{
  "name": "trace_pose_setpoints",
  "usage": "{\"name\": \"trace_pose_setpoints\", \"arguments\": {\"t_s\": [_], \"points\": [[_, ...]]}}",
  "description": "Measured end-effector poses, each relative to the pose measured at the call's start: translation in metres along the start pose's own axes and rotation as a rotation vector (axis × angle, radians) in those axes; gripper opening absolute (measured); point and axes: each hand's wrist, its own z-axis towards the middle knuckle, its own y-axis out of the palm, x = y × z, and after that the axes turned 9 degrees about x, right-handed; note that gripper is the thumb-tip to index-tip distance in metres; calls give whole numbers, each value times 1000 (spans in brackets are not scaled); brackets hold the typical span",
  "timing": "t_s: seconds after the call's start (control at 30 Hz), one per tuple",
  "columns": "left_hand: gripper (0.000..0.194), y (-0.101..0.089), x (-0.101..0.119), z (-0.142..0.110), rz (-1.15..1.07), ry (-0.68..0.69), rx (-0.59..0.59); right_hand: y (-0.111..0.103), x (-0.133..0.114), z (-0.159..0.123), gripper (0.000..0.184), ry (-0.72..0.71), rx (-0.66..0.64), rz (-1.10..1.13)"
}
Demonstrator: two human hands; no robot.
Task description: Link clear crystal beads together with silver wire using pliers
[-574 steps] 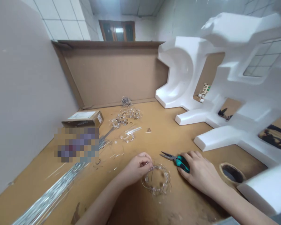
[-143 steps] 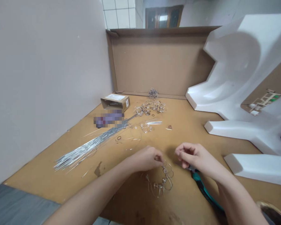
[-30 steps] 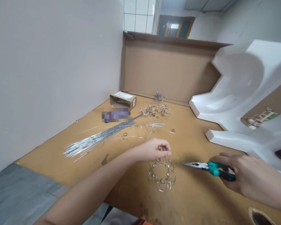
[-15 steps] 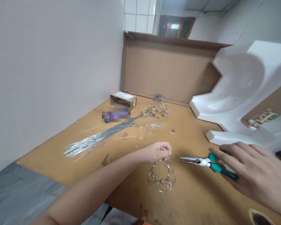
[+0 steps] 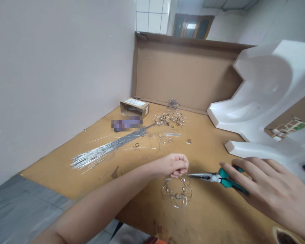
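Note:
My left hand (image 5: 175, 165) is closed in a fist, pinching the top of a wire ring with clear beads (image 5: 177, 191) that rests on the brown board (image 5: 213, 217). My right hand (image 5: 266, 191) grips the teal handles of needle-nose pliers (image 5: 213, 177), index finger stretched along them. The plier tips point left and sit right beside my left fingers and the top of the ring.
A bundle of straight silver wires (image 5: 109, 149) lies to the left. Loose beads and rings (image 5: 170, 119) and a small cardboard box (image 5: 134, 107) sit further back. White foam packing (image 5: 261, 105) stands at the right, a cardboard wall (image 5: 185, 74) behind. A hole (image 5: 284, 236) is at lower right.
My right hand has brought the pliers leftward until the tips reach my left fingers. My left hand stays closed on the ring.

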Motion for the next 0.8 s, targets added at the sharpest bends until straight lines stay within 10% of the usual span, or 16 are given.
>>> {"name": "trace_pose_setpoints", "arguments": {"t_s": [0.8], "points": [[6,2,-1,0,58,-20,19,-2,-4,2,31,42,12,46]]}}
